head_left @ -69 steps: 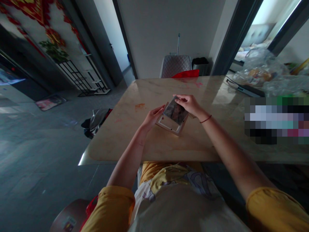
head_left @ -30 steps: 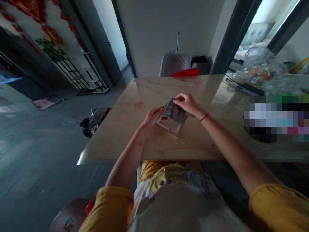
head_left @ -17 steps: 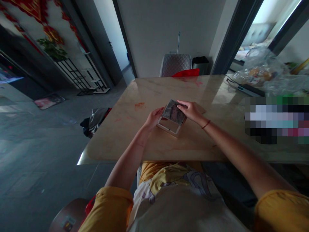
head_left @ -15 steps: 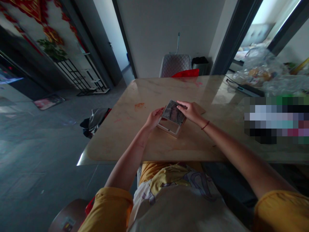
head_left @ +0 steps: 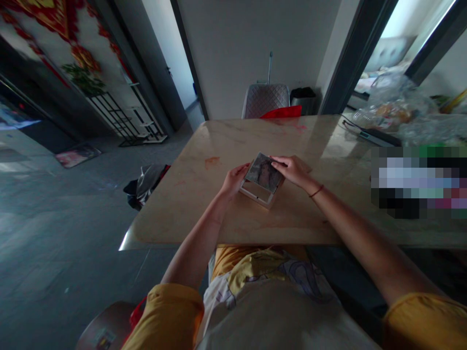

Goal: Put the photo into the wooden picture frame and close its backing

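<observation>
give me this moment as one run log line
left hand: holding left side of pale frame | right hand: touching dark picture | dark picture: across frame, near end uncovered | frame: over table

The glossy beige marbled tabletop [head_left: 175,209] is dimly lit; its near left corner is caught by glare, and fine detail is seemingly softened by blur.

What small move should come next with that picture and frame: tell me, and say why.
Probably ease the dark picture toward the near rim of the frame: an uncovered strip shows between them, the right hand holds the picture's edge, and the left hand holds the frame's left side.
</observation>
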Demonstrator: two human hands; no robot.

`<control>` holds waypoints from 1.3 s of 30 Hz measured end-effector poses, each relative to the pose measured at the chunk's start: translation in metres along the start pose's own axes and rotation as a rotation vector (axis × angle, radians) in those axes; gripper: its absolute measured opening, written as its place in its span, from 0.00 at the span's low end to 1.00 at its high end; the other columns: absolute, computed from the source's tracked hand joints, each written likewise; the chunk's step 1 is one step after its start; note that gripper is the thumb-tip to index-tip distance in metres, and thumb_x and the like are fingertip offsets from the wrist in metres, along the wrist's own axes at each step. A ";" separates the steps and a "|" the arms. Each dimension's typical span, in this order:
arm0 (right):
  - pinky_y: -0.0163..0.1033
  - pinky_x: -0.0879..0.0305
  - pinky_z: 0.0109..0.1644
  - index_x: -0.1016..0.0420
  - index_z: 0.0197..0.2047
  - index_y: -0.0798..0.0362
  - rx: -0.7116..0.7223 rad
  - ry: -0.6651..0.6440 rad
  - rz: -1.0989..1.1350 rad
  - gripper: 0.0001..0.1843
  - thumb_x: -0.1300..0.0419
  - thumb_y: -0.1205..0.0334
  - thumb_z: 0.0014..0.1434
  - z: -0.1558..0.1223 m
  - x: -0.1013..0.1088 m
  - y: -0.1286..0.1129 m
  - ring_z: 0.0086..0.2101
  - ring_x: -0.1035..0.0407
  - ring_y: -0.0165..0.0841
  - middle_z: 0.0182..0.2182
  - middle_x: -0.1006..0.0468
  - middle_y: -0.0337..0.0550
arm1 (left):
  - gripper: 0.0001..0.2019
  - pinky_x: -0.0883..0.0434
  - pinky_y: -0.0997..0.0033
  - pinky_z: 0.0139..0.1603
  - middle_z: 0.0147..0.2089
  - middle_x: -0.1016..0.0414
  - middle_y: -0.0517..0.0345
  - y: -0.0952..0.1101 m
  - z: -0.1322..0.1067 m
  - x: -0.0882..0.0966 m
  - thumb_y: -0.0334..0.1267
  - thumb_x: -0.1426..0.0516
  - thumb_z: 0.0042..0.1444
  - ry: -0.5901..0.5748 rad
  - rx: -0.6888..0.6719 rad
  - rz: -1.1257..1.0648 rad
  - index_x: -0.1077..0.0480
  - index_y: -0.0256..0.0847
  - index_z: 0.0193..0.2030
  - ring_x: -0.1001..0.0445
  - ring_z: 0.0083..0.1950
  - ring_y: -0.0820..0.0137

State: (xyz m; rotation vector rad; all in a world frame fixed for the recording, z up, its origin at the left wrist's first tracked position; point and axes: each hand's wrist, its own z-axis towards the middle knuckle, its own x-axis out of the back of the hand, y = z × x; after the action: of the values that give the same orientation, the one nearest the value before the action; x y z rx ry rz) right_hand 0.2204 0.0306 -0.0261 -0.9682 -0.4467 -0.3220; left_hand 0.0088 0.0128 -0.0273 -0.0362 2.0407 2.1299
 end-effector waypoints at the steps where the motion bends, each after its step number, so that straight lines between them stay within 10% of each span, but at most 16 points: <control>1: 0.47 0.34 0.52 0.23 0.49 0.54 0.028 -0.001 -0.032 0.18 0.43 0.55 0.59 -0.002 -0.003 -0.002 0.42 0.28 0.37 0.41 0.22 0.50 | 0.19 0.28 0.67 0.46 0.41 0.20 0.52 -0.001 0.001 0.000 0.43 0.39 0.50 0.011 -0.015 -0.002 0.25 0.35 0.48 0.23 0.42 0.66; 19: 0.47 0.37 0.47 0.22 0.35 0.53 0.131 0.114 -0.211 0.09 0.39 0.57 0.55 -0.012 -0.010 -0.025 0.37 0.34 0.38 0.31 0.29 0.46 | 0.28 0.30 0.71 0.42 0.40 0.20 0.52 0.003 -0.002 0.000 0.44 0.34 0.41 0.006 -0.018 -0.008 0.27 0.37 0.51 0.24 0.38 0.69; 24: 0.47 0.35 0.49 0.24 0.39 0.53 -0.087 0.176 0.056 0.17 0.35 0.51 0.49 -0.006 -0.015 -0.016 0.42 0.32 0.39 0.40 0.26 0.49 | 0.31 0.30 0.72 0.40 0.41 0.20 0.52 0.008 -0.006 -0.001 0.44 0.33 0.40 -0.029 -0.036 -0.020 0.29 0.37 0.53 0.24 0.37 0.70; 28: 0.48 0.32 0.49 0.24 0.46 0.54 -0.334 -0.041 0.366 0.26 0.34 0.47 0.48 -0.005 -0.013 -0.013 0.42 0.28 0.40 0.41 0.22 0.51 | 0.31 0.30 0.74 0.36 0.39 0.21 0.52 0.010 -0.009 -0.001 0.43 0.33 0.41 -0.045 -0.012 -0.021 0.29 0.37 0.54 0.25 0.34 0.72; 39: 0.49 0.32 0.51 0.22 0.46 0.54 -0.347 -0.109 0.459 0.25 0.32 0.51 0.46 -0.007 -0.006 -0.016 0.43 0.26 0.41 0.43 0.20 0.48 | 0.24 0.31 0.74 0.37 0.40 0.22 0.52 0.005 -0.008 -0.003 0.41 0.35 0.45 -0.088 0.031 -0.014 0.29 0.35 0.50 0.25 0.35 0.72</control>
State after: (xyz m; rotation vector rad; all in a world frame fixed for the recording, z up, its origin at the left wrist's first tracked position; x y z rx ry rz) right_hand 0.2092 0.0162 -0.0212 -1.3977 -0.2580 0.0740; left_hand 0.0100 0.0047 -0.0227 0.0471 2.0167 2.0534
